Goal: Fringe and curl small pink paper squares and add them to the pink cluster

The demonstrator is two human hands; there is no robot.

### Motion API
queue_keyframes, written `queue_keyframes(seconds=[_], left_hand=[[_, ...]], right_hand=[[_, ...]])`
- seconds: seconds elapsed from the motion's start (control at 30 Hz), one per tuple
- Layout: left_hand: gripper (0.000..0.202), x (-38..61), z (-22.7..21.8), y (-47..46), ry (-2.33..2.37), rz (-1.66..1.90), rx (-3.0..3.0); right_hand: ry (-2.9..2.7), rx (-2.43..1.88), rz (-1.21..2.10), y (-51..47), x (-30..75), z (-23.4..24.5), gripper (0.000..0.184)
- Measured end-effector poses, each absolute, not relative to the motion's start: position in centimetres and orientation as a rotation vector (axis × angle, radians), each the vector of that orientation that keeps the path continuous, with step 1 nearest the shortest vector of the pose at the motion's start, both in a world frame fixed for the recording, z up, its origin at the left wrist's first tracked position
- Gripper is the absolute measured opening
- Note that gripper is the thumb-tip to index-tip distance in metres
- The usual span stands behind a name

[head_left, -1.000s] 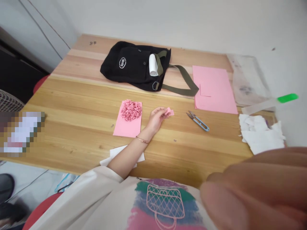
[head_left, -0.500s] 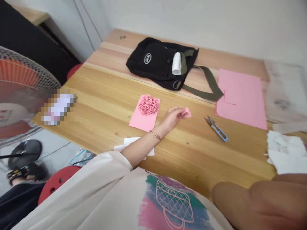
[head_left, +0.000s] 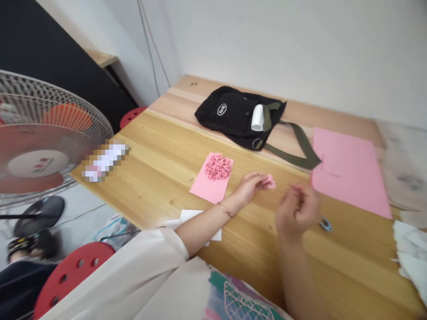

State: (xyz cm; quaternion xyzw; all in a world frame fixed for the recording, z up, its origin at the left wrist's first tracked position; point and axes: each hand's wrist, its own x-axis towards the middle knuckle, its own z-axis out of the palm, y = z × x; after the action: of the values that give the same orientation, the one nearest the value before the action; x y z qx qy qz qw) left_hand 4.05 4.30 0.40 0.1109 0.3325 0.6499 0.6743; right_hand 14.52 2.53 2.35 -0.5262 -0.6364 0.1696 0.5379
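Over grained wood (head_left: 156, 155), left grip (head_left: 249, 187) pinches bent pink paper (head_left: 271, 183); right grip (head_left: 296, 211) blurred, unclear.

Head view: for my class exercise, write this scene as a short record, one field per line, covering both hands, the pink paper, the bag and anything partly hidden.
Left hand: pinches a small pink paper piece
Right hand: fingers curled; whether it holds anything is unclear
Pink pile: on a small pink sheet
Large pink paper: on the table, beyond the right hand
Black bag: lying flat, white roll on top
Partly hidden: blue handle beside the right hand
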Motion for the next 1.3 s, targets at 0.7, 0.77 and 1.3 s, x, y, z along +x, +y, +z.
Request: queue_keyframes(seconds=[0.7, 0.77, 1.3], left_hand=[[0.012, 4.5, -0.6, 4.2, 1.033, 1.365, 0.597], [0.013, 4.4, -0.6, 4.1, 1.056, 1.357, 0.620], [0.015, 4.5, -0.7, 4.1, 1.035, 1.330, 0.718]], right_hand=[[-1.110, -1.171, 1.155, 4.5, 15.0, -1.8, 0.029], [-1.114, -1.155, 1.174, 4.5, 15.0, -1.8, 0.030], [-1.059, -1.131, 1.214, 4.7, 14.9, -0.8, 0.016]])
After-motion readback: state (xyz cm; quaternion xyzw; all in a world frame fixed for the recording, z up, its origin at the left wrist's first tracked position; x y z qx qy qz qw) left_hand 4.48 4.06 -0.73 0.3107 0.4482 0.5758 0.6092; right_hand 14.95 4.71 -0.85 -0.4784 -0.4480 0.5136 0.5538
